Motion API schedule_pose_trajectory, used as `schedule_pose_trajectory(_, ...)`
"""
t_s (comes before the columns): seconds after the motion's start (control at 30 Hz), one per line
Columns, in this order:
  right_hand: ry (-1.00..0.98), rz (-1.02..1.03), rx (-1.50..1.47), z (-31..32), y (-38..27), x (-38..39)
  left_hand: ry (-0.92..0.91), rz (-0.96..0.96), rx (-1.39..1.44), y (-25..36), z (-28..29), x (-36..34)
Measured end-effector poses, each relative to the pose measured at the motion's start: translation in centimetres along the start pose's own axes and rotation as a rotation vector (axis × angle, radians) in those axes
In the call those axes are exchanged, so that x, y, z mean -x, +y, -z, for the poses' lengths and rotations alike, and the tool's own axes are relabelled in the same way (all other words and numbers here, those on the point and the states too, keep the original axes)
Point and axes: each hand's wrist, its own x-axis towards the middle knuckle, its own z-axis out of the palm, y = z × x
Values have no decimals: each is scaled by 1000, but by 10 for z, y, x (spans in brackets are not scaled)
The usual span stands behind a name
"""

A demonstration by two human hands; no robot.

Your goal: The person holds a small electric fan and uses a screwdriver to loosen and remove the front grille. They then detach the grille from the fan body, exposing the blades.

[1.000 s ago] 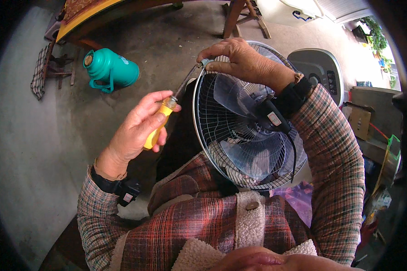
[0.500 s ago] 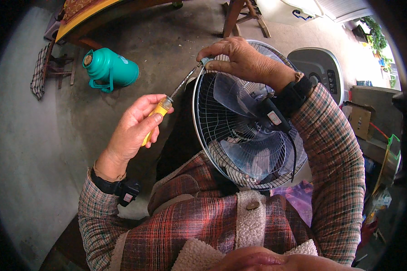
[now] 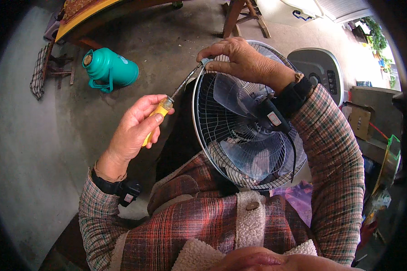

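My left hand (image 3: 130, 128) is closed around the yellow handle of a screwdriver (image 3: 157, 118). Its metal shaft slants up and to the right, and the tip meets a small grey-blue clip (image 3: 206, 60) on the rim of a fan guard. My right hand (image 3: 246, 58) pinches that clip between thumb and fingers, partly covering it. The round wire fan guard (image 3: 196, 122) leans in front of my body, and clear bluish blades (image 3: 248, 158) show through its wires. Any screw at the clip is too small to make out.
A grey fan base (image 3: 314, 67) with buttons lies beyond the guard. A teal thermos flask (image 3: 115, 70) stands on the floor at left, near a low stool (image 3: 61, 67). Wooden table legs (image 3: 233, 20) rise at the far side. Boxes (image 3: 361, 122) are at right.
The screwdriver tip has moved very slightly up and right, closer to the clip. My right hand and the fan guard look almost the same.
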Motion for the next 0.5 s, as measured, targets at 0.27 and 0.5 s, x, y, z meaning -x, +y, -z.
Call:
schedule_pose_trajectory(0.27,13,1,45,-2,1,1,10,22,46,1,-1,1)
schedule_pose_trajectory(0.5,-4,4,21,-1,1,0,7,23,32,2,-1,3)
